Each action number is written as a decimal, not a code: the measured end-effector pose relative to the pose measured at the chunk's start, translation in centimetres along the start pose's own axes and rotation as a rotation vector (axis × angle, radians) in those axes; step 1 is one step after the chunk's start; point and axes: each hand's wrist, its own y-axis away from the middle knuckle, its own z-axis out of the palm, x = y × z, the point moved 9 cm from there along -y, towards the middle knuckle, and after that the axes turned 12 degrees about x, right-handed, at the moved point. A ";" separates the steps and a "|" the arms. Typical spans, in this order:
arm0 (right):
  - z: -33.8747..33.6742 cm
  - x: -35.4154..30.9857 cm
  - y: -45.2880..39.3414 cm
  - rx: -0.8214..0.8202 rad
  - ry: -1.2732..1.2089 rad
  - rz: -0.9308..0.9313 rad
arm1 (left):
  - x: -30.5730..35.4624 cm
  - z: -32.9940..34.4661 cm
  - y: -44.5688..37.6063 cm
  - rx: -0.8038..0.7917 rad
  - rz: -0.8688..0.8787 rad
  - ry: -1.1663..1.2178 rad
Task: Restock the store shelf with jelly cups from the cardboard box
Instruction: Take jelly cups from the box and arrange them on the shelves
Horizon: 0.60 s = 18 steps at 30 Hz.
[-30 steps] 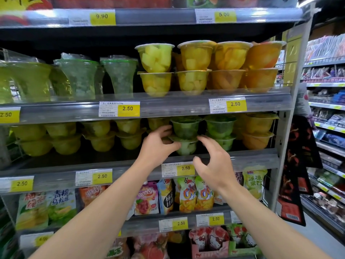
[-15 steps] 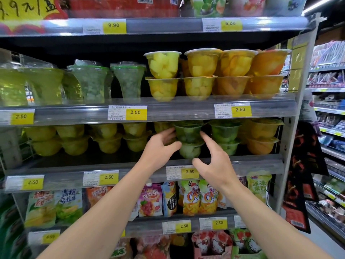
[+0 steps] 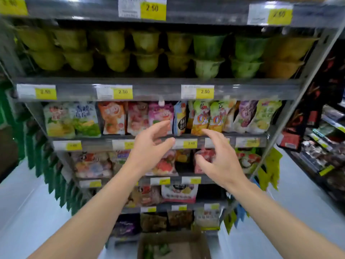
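Stacked jelly cups fill the shelf (image 3: 149, 81) near the top: yellow-green ones at left, green jelly cups (image 3: 208, 57) right of middle, orange ones at far right. My left hand (image 3: 151, 148) and my right hand (image 3: 220, 157) hang in the air below that shelf, in front of the snack bags, fingers loosely spread and holding nothing. The cardboard box (image 3: 186, 243) sits on the floor at the bottom edge, with a few green cups (image 3: 156, 250) inside. The picture is blurred by motion.
Colourful snack bags (image 3: 201, 118) fill the lower shelves behind my hands. Yellow price tags (image 3: 205, 91) line the shelf edges. A second rack of goods (image 3: 324, 146) stands at right across a pale floor aisle. Green hanging items (image 3: 56, 180) run along the left.
Both hands have let go of the green cups on the shelf and dropped down away from it. The view has tilted downward, bringing the lower shelves and the box into sight.
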 end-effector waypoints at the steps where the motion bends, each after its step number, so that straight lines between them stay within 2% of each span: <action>1: 1.0 0.5 1.5 -0.038 0.005 0.032 | -1.4 0.2 1.4 -0.023 -0.039 -0.008; 12: 17.6 9.0 24.2 -0.509 0.186 0.382 | -25.9 0.1 22.1 -0.293 -0.588 -0.089; 15: 20.9 12.1 29.9 -0.629 0.223 0.465 | -31.2 0.2 27.1 -0.346 -0.652 -0.178; 18: 23.9 15.6 34.6 -0.712 0.245 0.525 | -36.2 1.1 30.9 -0.331 -0.741 -0.198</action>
